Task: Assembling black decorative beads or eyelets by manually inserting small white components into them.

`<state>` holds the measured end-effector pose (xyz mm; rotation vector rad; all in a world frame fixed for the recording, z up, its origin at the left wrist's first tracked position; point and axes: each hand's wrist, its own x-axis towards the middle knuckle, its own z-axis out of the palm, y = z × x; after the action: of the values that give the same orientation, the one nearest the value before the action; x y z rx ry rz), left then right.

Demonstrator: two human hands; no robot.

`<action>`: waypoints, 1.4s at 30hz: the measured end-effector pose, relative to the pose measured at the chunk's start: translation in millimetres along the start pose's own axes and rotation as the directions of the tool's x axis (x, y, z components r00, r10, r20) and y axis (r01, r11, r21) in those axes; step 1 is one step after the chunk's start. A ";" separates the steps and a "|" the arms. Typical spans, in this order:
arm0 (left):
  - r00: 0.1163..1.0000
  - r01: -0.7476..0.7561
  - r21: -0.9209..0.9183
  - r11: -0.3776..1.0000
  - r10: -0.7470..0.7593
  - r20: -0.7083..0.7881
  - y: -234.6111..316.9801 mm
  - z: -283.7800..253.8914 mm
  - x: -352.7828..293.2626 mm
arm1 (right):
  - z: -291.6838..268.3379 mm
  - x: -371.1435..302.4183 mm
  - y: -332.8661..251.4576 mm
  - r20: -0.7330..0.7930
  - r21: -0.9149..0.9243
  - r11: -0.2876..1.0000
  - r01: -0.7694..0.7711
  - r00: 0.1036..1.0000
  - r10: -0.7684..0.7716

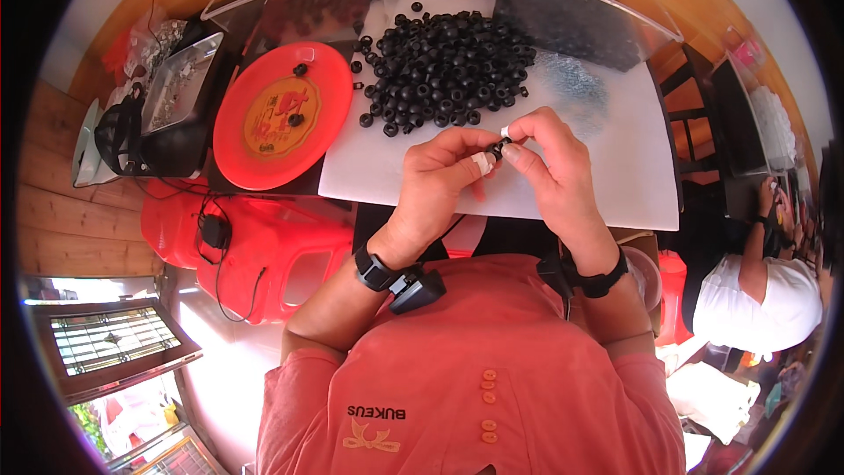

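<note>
A small black ring-like piece (497,149) is pinched between my two hands, in front of the pile. My left hand (442,165) grips it from the left with thumb and forefinger; white tape wraps the thumb. From the other side my right hand (554,158) closes thumb and forefinger on the same piece, with white tape on a fingertip. Just beyond lies a heap of round black pieces with holes (444,70) on a white sheet (387,167). The fingers partly hide the held piece, so its exact kind cannot be made out.
Left of the sheet, a red round plate (237,123) bears two black pieces. Clear plastic bins (580,22) with more black pieces stand at the back. A metal tray (180,79) lies far left. Red stools (255,246) stand below; another person (756,299) sits at right.
</note>
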<state>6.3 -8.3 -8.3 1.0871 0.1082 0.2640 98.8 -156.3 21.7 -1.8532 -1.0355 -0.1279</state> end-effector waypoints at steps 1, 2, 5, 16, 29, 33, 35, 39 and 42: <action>1.000 -0.016 -0.021 1.000 0.016 0.002 -0.2 -0.2 -0.2 | 1.3 0.2 0.3 0.003 0.001 1.000 0.019 1.000 -0.019; 1.000 -0.016 -0.023 1.000 0.016 -0.001 -0.5 -0.3 -0.7 | 2.5 0.4 0.5 0.005 0.001 0.999 0.039 0.999 -0.039; 1.000 -0.017 -0.030 0.999 0.017 -0.001 -0.8 -0.2 -1.5 | 4.3 0.6 2.2 0.009 0.015 0.997 0.074 0.997 -0.074; 0.999 0.040 -0.009 0.999 -0.040 0.035 1.7 -6.0 -1.0 | 11.4 -1.1 -1.2 -0.016 0.186 0.981 0.051 0.999 -0.049; 0.999 0.029 -0.020 0.999 -0.030 -0.021 -1.7 -6.3 -1.5 | 20.0 -4.4 -1.9 -0.008 0.327 0.940 -0.093 0.995 0.102; 0.997 0.041 -0.014 0.999 -0.041 -0.058 2.7 -1.7 -3.7 | 18.3 -6.5 -4.0 -0.074 0.076 0.990 0.121 0.991 -0.115; 0.997 0.030 -0.009 0.999 -0.031 -0.067 3.6 -1.3 -5.7 | 12.4 -6.0 -0.4 -0.020 0.158 0.986 0.054 0.998 -0.052; 0.998 0.044 -0.015 0.999 -0.045 -0.040 0.5 -2.5 -3.8 | 8.3 -5.0 9.9 0.072 0.406 0.912 -0.059 0.997 0.032; 0.999 0.028 -0.038 0.999 -0.029 -0.031 0.0 -4.1 -4.6 | 11.0 -5.4 10.3 0.081 0.533 0.841 -0.095 0.995 0.061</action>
<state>1.0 -6.0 -10.4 1.0431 0.1466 0.2566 98.9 -152.6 6.1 -1.3836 -0.9166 0.2508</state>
